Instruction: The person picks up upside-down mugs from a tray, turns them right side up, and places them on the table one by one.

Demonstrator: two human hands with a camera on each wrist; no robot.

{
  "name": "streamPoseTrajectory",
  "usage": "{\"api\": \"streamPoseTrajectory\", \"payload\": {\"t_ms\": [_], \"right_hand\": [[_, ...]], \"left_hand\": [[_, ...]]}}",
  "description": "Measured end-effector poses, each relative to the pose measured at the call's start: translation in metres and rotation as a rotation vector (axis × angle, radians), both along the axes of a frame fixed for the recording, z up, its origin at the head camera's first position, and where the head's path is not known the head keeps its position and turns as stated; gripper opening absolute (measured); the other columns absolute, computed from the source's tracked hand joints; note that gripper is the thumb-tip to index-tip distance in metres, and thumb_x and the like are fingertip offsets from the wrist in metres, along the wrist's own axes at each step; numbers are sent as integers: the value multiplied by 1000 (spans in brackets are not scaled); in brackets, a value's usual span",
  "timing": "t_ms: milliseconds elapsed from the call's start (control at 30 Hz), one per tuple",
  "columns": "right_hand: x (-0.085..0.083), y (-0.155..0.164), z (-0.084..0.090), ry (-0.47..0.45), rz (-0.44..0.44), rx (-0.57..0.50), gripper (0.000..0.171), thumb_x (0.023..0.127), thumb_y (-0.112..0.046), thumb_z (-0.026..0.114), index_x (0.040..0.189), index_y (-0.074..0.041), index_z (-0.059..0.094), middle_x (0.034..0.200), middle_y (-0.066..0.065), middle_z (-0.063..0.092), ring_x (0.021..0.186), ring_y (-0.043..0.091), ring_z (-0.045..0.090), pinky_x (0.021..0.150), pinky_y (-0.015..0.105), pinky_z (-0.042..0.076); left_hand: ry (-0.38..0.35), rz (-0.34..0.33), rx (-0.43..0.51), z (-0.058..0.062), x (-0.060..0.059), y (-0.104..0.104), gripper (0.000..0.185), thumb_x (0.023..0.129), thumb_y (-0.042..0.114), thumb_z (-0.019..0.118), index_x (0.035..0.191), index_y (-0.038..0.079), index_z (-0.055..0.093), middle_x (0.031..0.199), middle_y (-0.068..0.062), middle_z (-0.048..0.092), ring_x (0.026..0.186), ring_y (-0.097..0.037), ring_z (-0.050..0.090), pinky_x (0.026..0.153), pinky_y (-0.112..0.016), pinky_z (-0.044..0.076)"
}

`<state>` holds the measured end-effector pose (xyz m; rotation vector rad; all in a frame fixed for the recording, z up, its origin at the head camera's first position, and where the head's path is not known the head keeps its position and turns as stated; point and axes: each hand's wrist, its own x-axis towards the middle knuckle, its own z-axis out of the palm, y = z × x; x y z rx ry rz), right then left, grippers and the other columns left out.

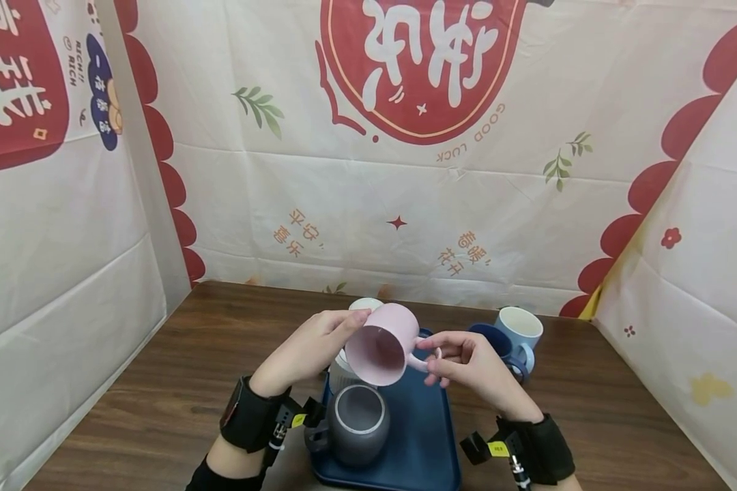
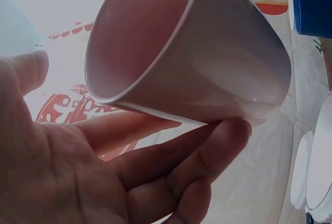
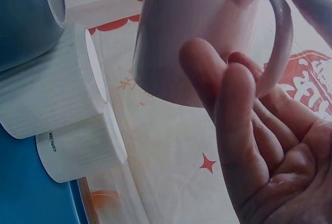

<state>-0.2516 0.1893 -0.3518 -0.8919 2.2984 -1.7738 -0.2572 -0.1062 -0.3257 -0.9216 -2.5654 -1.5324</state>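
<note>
Pink mug (image 1: pixel 382 344) smooth glazed ceramic; tray (image 1: pixel 426 436) matt plastic; table (image 1: pixel 178 382) wood grain

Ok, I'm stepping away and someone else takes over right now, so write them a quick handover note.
Left hand: fingers grip the pink mug by its body.
Right hand: fingers hold the mug's handle.
The pink mug is in the air above the blue tray, tilted, mouth toward the camera.
On the tray: a grey mug and a white mug.
Off the tray, to the right: a dark blue mug and a light blue mug.
Likely left: setting the pink mug down.
</note>
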Motion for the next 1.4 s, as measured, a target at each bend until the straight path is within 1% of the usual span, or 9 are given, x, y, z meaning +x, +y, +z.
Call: {"api": "streamPoseTrajectory", "payload": {"t_ms": [200, 300, 467, 633, 767, 967, 1133, 1267, 1400], "right_hand": [[2, -1, -1, -7, 4, -5, 34, 88, -1, 72, 119, 9, 63, 103, 21, 71, 82, 28, 73, 70, 40, 58], [2, -1, -2, 4, -9, 2, 28, 89, -2, 71, 115, 7, 64, 102, 23, 71, 82, 28, 73, 69, 41, 58], [1, -1, -2, 21, 20, -25, 21, 93, -1, 66, 111, 9, 61, 97, 25, 70, 79, 28, 73, 68, 42, 58], [1, -1, -1, 59, 34, -28, 18, 96, -1, 62, 111, 10, 60, 90, 22, 72, 77, 28, 73, 65, 43, 58], [1, -2, 0, 75, 36, -16, 16, 98, -1, 59, 109, 10, 60, 88, 20, 72, 76, 28, 73, 64, 42, 58], [0, -3, 0, 60, 39, 10, 12, 100, -4, 55, 102, 7, 60, 86, 18, 71, 74, 32, 72, 63, 42, 58], [0, -4, 0, 58, 75, 2, 15, 104, -6, 49, 102, 5, 59, 87, 21, 70, 75, 33, 72, 63, 42, 58], [1, -4, 2, 66, 98, -11, 23, 107, -9, 40, 100, 5, 57, 88, 21, 70, 75, 33, 72, 62, 42, 58], [2, -4, 4, 69, 91, -21, 29, 109, -11, 36, 95, 5, 56, 87, 21, 70, 74, 33, 72, 60, 42, 58]], "left_hand": [[-9, 14, -24, -1, 0, 0, 56, 105, 50, 38, 124, 7, 68, 111, -6, 68, 101, -17, 61, 88, -40, 47], [-3, 19, -30, 0, 0, 0, 57, 105, 51, 38, 125, 7, 68, 115, -7, 68, 104, -17, 60, 90, -41, 47], [11, 16, -35, 0, 1, 0, 60, 103, 55, 38, 125, 8, 68, 114, -5, 68, 102, -16, 61, 89, -40, 47], [29, -1, -48, -1, 0, -1, 61, 102, 58, 38, 120, 9, 70, 100, -2, 67, 95, -16, 59, 83, -37, 46], [33, 3, -67, -1, 0, -2, 58, 102, 58, 39, 113, 10, 71, 80, 1, 56, 84, -17, 55, 74, -35, 43], [25, 1, -80, 0, 0, -1, 54, 101, 57, 42, 106, 12, 71, 71, 1, 51, 72, -17, 53, 65, -33, 41], [28, -10, -89, 0, -1, -2, 51, 98, 59, 48, 109, 15, 71, 76, 2, 57, 72, -17, 54, 64, -33, 43], [35, -29, -84, 0, 1, -1, 37, 97, 47, 60, 119, 19, 70, 89, 8, 66, 82, -14, 59, 70, -34, 49], [36, -59, -60, 1, 2, 0, 43, 88, 40, 75, 124, 18, 67, 95, 9, 67, 85, -13, 62, 73, -34, 53]]}}
